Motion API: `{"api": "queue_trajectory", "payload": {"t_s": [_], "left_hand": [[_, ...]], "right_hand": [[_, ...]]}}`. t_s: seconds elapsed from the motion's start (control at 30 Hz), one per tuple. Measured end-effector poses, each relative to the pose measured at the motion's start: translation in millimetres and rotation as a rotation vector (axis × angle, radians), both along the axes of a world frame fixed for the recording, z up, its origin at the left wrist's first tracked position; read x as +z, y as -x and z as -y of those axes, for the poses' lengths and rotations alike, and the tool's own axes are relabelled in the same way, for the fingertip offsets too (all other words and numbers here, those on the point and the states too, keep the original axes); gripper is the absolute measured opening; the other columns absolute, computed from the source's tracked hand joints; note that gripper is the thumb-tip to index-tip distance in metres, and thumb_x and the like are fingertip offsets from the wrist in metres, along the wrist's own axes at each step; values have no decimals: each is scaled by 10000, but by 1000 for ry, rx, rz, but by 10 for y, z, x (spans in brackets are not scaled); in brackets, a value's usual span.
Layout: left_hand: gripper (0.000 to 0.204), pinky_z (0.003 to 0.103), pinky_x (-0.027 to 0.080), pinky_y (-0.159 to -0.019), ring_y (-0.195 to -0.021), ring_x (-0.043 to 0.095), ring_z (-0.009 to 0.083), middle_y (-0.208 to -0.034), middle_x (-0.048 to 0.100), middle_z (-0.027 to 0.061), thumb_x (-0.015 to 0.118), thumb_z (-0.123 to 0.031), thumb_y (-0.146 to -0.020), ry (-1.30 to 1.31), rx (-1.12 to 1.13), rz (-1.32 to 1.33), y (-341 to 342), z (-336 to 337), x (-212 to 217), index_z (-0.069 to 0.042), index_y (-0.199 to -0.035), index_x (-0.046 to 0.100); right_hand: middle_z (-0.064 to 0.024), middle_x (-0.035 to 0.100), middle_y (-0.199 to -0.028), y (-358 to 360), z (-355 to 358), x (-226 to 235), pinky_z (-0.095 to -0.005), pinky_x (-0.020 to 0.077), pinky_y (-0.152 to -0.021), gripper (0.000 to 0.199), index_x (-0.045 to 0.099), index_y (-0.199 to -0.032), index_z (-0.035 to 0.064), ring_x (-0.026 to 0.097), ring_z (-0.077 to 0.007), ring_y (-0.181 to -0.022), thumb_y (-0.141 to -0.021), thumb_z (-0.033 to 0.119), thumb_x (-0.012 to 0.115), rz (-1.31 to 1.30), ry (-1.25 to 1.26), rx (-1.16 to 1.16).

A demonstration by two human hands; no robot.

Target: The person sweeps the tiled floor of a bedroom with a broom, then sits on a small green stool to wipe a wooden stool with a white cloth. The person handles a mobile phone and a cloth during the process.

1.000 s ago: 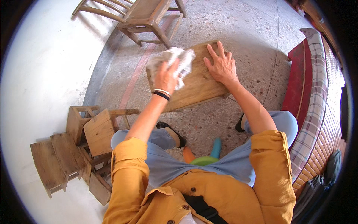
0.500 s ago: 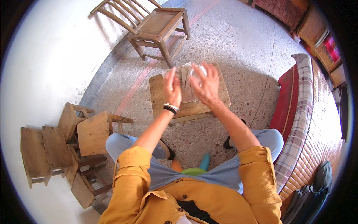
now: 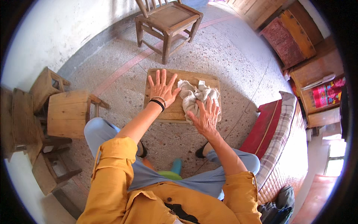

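A small wooden stool (image 3: 172,112) stands in front of my knees, its flat top facing up. On the right part of its top lies a crumpled, off-white cloth (image 3: 189,98). My left hand (image 3: 162,91), with a dark and a light band at the wrist, is spread over the left half of the top beside the cloth. My right hand (image 3: 207,117) rests on the lower right part of the cloth, fingers stretched out and apart. Neither hand is closed round anything.
A wooden chair (image 3: 172,16) stands beyond the stool near the wall. Several wooden stools (image 3: 69,114) are clustered on the left. At the right is a bed with a red side board (image 3: 264,125) and checked cloth edge. A green seat with coloured legs (image 3: 169,174) shows beneath me.
My hands, blurred together over the cloth before, are now farther apart and flat. The cloth has gone from spread across the middle to bunched at the right. The whole view has shifted.
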State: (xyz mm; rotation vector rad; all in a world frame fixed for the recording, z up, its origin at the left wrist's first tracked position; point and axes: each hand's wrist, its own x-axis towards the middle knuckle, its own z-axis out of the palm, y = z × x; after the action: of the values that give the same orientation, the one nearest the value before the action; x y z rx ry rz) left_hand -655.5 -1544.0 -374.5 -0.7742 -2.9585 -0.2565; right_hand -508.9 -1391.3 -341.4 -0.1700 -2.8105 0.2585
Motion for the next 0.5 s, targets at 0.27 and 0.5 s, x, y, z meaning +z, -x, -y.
{"api": "queue_trajectory", "payload": {"t_s": [0.27,0.5], "left_hand": [[558,583,21,-1080,-1386,48,338,-1509,65,133,278,-530,-923,-15,-23,73,48,10,53,-312,-1431,206],[570,577,18,-1086,-1389,36,326,-1512,61,116,258,-547,-920,-49,-26,73,65,21,16,-316,-1436,188]], "right_hand": [[-252,326,-1366,1103,-597,-43,-538,363,-947,567,515,-1261,203,356,-470,-1202,-754,446,591,100,218,-349],[-257,515,-1166,705,-945,-211,-440,396,-920,660,470,-1300,103,501,-381,-1086,-744,430,610,-43,429,-383]]}}
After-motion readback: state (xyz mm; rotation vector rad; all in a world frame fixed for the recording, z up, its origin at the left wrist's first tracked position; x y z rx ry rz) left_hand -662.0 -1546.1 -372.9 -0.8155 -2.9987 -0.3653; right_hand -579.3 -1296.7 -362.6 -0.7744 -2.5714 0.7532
